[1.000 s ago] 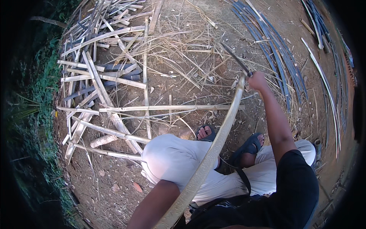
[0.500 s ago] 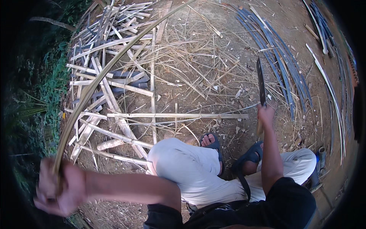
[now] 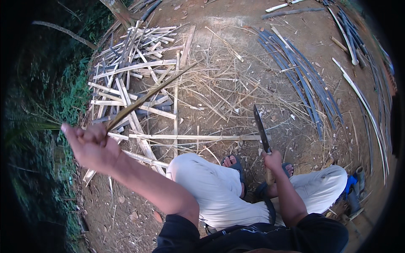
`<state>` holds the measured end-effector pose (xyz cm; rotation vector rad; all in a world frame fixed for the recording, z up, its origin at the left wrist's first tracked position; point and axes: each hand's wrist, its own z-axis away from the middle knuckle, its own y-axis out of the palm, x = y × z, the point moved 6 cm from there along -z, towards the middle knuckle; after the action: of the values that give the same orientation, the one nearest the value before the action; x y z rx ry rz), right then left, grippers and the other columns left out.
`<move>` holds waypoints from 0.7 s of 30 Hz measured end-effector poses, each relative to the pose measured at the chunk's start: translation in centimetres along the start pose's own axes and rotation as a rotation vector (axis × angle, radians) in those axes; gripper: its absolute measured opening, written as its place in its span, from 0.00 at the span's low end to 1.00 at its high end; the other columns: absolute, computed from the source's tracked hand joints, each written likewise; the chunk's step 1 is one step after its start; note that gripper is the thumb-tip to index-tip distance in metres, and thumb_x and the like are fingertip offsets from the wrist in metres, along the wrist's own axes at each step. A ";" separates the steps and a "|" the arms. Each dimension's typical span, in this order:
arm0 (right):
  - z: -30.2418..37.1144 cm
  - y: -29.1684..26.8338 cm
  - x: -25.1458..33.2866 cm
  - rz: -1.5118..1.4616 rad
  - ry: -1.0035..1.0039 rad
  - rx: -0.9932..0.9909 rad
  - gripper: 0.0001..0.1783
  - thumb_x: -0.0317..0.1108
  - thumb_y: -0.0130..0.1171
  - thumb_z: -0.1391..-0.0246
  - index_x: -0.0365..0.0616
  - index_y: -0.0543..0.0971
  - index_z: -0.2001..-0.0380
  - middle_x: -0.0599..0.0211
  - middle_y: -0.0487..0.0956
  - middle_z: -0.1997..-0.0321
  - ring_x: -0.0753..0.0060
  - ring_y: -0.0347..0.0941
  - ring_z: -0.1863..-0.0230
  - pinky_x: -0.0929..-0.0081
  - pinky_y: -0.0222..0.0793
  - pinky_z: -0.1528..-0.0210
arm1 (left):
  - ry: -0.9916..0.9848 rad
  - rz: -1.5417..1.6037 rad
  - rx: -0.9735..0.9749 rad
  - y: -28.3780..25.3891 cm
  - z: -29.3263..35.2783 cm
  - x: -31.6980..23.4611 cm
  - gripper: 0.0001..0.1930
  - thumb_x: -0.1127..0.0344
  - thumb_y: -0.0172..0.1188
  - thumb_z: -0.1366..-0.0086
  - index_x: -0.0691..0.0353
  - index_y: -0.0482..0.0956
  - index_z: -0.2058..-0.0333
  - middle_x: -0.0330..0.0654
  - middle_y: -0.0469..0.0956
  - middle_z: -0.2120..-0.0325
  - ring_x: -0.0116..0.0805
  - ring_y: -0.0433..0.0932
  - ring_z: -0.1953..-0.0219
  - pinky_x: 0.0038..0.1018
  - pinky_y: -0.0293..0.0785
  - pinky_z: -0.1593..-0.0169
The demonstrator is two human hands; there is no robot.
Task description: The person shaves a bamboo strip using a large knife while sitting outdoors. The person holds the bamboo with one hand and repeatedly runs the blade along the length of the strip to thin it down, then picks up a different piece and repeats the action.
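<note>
My left hand (image 3: pixel 97 147) is out at the left with its fingers closed round one end of a long, thin bamboo strip (image 3: pixel 152 92). From that fist the strip slants up and away to the right, ending in a narrow tip above the ground. Beside my feet, my right hand (image 3: pixel 272 160) grips the pale handle of a long knife (image 3: pixel 261 127). Its dark blade points away from me and tilts slightly left. Knife and strip are well apart.
Split bamboo pieces (image 3: pixel 137 67) lie heaped at the far left, near green plants (image 3: pixel 76 97). Thin shavings (image 3: pixel 219 80) litter the middle ground. Dark strips (image 3: pixel 295 67) fan out at the right. A long flat slat (image 3: pixel 202 137) lies crosswise before my sandalled feet.
My left hand has moved up and right, and the strip's far end has swung down into view. My right hand and the knife have come lower and to the left.
</note>
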<state>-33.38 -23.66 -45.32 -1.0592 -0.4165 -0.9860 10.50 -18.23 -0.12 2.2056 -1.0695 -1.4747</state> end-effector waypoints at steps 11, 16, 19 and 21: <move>1.4 -4.2 1.1 -0.329 0.067 -0.092 0.11 0.34 0.61 0.49 0.35 0.76 0.74 0.66 0.74 0.85 0.73 0.71 0.87 0.70 0.67 0.84 | 0.238 0.280 0.452 -4.8 3.5 -13.0 0.14 0.64 0.47 0.27 0.57 0.65 0.75 0.28 0.49 0.93 0.16 0.44 0.91 0.23 0.45 0.88; 1.6 -4.9 0.6 -0.337 0.107 -0.086 0.07 0.31 0.58 0.48 0.40 0.73 0.75 0.70 0.72 0.83 0.76 0.69 0.86 0.73 0.66 0.83 | 0.643 0.003 0.284 -3.5 7.0 -16.4 0.19 0.55 0.46 0.27 0.53 0.64 0.79 0.26 0.52 0.93 0.16 0.49 0.93 0.17 0.51 0.87; 0.9 -4.4 -0.5 -0.301 0.117 -0.093 0.08 0.32 0.59 0.48 0.39 0.74 0.75 0.69 0.73 0.84 0.75 0.70 0.85 0.72 0.67 0.83 | 0.918 -0.499 0.105 -1.1 6.6 -13.8 0.17 0.60 0.47 0.28 0.52 0.61 0.79 0.27 0.48 0.93 0.17 0.47 0.91 0.22 0.47 0.88; 0.5 -3.6 -1.0 -0.261 0.104 -0.093 0.10 0.33 0.61 0.49 0.36 0.75 0.75 0.67 0.74 0.84 0.74 0.71 0.85 0.71 0.68 0.83 | 0.732 -0.453 0.063 0.4 5.2 -10.6 0.20 0.59 0.50 0.29 0.51 0.58 0.81 0.26 0.47 0.93 0.17 0.45 0.91 0.24 0.44 0.87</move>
<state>-36.86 -23.27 -43.88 -1.0480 -0.4337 -1.2978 3.59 -10.18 4.98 2.8006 -0.3928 -0.6196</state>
